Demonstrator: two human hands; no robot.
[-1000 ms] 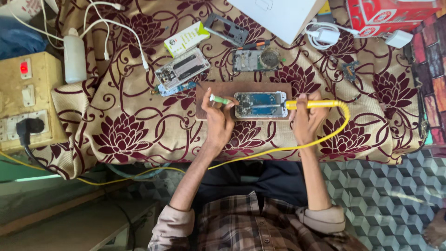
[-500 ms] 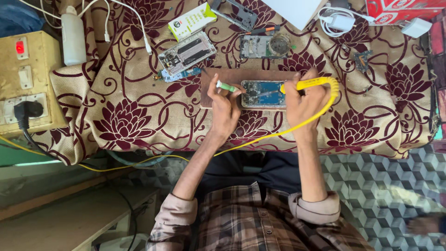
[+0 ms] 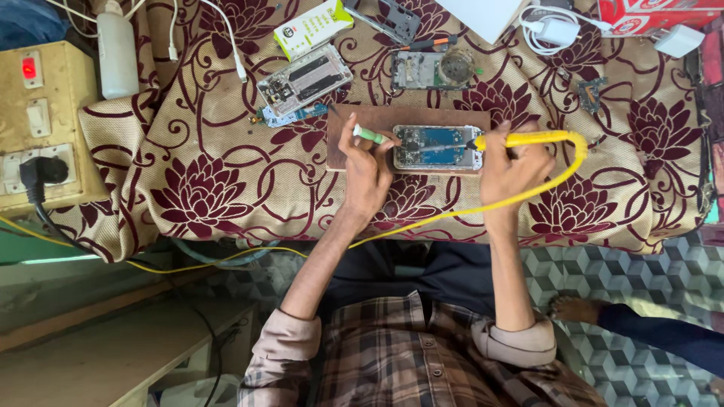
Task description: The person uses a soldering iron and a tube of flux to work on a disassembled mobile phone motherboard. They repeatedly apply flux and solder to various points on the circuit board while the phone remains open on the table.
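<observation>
An opened phone with its blue board showing lies on a brown wooden block on the patterned cloth. My left hand grips a small green-handled tool whose tip meets the phone's left end. My right hand holds a yellow soldering iron, tip at the phone's right end. Its yellow cable loops down over the table edge.
Another stripped phone frame and a circuit board lie behind the block. A white bottle and a switch box with a plugged socket stand at the left. White chargers sit at the back right. Another person's foot rests on the tiled floor.
The view has shifted slightly, so the table sits higher and more to the right in the frame. Both hands stay on the phone with their tools, hardly moved.
</observation>
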